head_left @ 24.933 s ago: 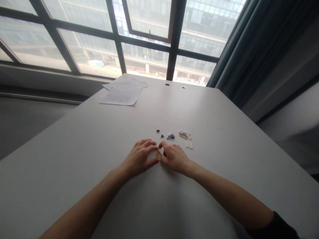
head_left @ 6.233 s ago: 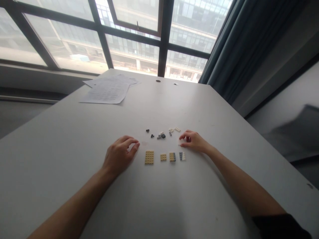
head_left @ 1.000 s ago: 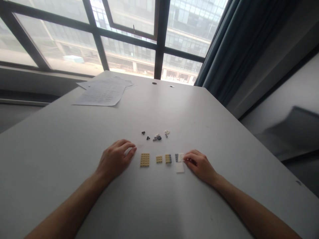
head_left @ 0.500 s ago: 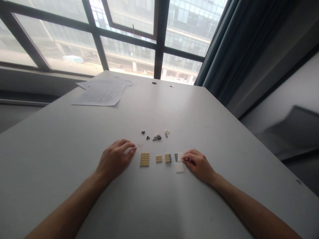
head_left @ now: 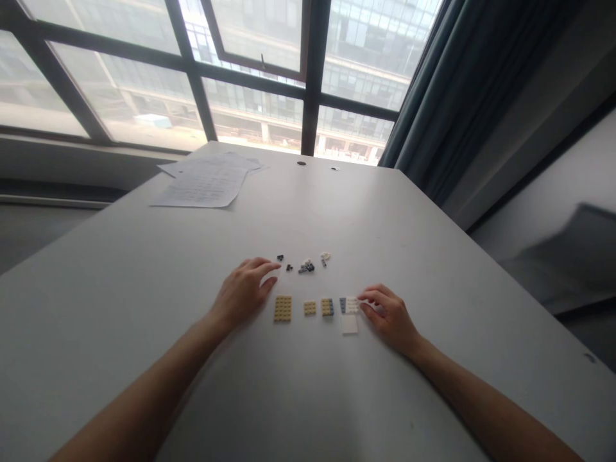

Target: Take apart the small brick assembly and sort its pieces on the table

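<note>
My left hand hovers over the table with thumb and fingers apart, its fingertips close to a small black piece and a second dark piece. Below those fingertips lies the largest tan studded plate. To its right are a small tan plate and a tan plate with a grey edge. My right hand is open beside a white studded plate, fingertips at its right edge. A grey wedge-shaped piece adjoins that plate, and a smooth white tile lies just below.
Behind the plates sit a pile of grey and white small pieces and a few white bits. Printed paper sheets lie at the back left of the white table. A dark curtain hangs at the right.
My left hand has moved forward and right toward the dark pieces, its fingers spreading wider. My right hand's fingers have parted beside the white plate. The view has shifted slightly.
</note>
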A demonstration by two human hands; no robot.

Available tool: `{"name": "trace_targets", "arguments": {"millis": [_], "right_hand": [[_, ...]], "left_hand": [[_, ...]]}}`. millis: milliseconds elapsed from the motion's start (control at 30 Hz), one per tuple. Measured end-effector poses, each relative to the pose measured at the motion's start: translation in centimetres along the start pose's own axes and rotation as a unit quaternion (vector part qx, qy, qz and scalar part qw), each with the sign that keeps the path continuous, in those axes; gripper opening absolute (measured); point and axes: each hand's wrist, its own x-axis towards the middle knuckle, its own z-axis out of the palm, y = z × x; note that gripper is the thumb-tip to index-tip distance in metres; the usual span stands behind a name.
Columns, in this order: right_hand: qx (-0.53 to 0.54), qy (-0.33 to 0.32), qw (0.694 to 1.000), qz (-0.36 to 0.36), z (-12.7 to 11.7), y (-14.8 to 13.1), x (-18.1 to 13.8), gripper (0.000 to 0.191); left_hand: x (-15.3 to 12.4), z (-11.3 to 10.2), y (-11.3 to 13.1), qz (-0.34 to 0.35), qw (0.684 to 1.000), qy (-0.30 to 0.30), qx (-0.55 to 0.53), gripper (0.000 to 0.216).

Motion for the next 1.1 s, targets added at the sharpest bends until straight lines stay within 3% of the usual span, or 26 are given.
{"name": "trace_targets", "arguments": {"millis": [233, 467, 667, 833, 933, 1100], "right_hand": [[0.003, 0.003, 1.000, 0.005, -0.2, 0.0, -0.1, 0.011], [-0.003, -0.002, 1.000, 0.001, -0.3, -0.2, 0.7, 0.011], [-0.041, -0.021, 0.999, -0.015, -0.2, -0.9, 5.5, 0.014], [-0.045, -0.043, 0.998, 0.000, 1.7, -1.6, 9.5, 0.017], [-0.048, -0.067, 0.997, -0.004, 3.3, -2.0, 10.8, 0.016], [-0.092, -0.143, 0.985, -0.029, 6.0, -3.0, 12.3, 0.017]], "left_hand": [[3.3, 1.4, -0.1, 0.018, 0.998, -0.068, 0.003, 0.035], [2.2, 1.1, -0.7, 0.007, 0.999, -0.038, -0.010, 0.030], [1.8, 1.1, -1.1, -0.045, 0.999, -0.007, -0.001, 0.025], [3.1, 1.5, -0.9, -0.091, 0.995, -0.004, 0.049, 0.040], [3.9, 1.7, -0.7, -0.083, 0.995, -0.031, 0.056, 0.029], [4.1, 2.1, -0.7, -0.074, 0.997, 0.004, 0.017, 0.025]]}}
